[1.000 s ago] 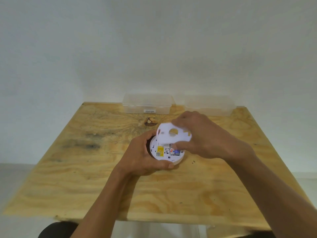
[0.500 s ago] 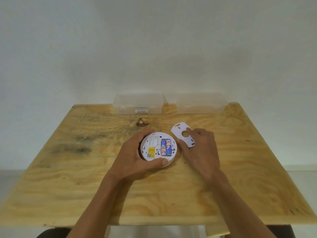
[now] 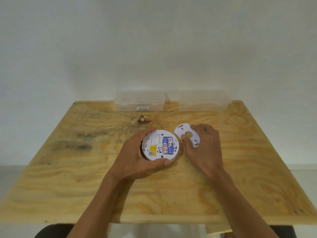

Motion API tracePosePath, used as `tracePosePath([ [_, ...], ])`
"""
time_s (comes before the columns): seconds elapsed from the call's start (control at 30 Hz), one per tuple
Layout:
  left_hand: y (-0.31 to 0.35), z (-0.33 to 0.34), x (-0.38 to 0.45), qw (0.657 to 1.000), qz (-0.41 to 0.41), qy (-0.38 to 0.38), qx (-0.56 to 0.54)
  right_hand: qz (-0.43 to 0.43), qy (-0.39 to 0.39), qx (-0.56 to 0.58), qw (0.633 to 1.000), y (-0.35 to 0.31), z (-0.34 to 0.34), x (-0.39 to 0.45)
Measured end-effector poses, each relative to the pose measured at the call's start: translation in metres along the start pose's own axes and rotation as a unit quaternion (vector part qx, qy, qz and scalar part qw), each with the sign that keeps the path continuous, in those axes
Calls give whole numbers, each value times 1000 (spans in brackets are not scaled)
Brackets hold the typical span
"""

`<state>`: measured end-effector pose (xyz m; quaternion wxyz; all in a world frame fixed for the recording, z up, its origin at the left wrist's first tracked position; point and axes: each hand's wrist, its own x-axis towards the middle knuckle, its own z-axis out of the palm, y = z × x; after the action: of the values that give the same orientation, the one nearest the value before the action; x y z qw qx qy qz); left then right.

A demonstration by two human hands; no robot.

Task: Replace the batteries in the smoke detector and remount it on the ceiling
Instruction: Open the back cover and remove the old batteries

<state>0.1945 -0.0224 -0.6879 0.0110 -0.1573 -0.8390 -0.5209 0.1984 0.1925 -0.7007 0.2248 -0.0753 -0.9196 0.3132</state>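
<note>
A round white smoke detector (image 3: 160, 146) lies back-up on the wooden table (image 3: 85, 169). Two blue and white batteries (image 3: 167, 145) sit side by side in its compartment, next to a yellow label. My left hand (image 3: 137, 157) wraps around the detector's left and near rim. To its right lies the white mounting plate (image 3: 186, 134) with a round hole. My right hand (image 3: 202, 145) holds this plate by its near right part, thumb on top, fingers behind it.
Two clear plastic boxes stand side by side at the table's far edge against the white wall, the left box (image 3: 139, 101) and the right box (image 3: 199, 100). A dark knot (image 3: 144, 119) marks the wood behind the detector.
My right hand took the mounting plate off the detector's back and carried it to the right, down to the table. This uncovered the two batteries. My left hand kept its hold.
</note>
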Motion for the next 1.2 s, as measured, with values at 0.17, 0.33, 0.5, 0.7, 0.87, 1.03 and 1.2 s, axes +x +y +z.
tracePosePath([
  [0.17, 1, 2, 0, 1000, 1, 8, -1, -145, -71, 115, 980, -18, -18, -8],
  [0.33, 3, 3, -2, 1000, -1, 16, -4, -200, -195, 17, 960, -36, -23, -1],
  [0.5, 1, 4, 0, 1000, -7, 17, -7, -257, -218, -105, 936, -47, -27, 4],
  [0.7, -3, 3, 2, 1000, -4, 13, -5, -341, -134, -205, 907, -40, -21, -14],
  [0.87, -3, 3, 2, 1000, 2, 6, -5, -331, -119, -171, 920, -40, -25, -10],
  [1.03, -3, 4, 2, 1000, 15, 5, -1, -344, -193, -128, 910, -33, -28, -2],
  [1.2, 2, 2, 2, 1000, 27, 14, 0, -337, -219, -98, 910, -33, -29, 6],
])
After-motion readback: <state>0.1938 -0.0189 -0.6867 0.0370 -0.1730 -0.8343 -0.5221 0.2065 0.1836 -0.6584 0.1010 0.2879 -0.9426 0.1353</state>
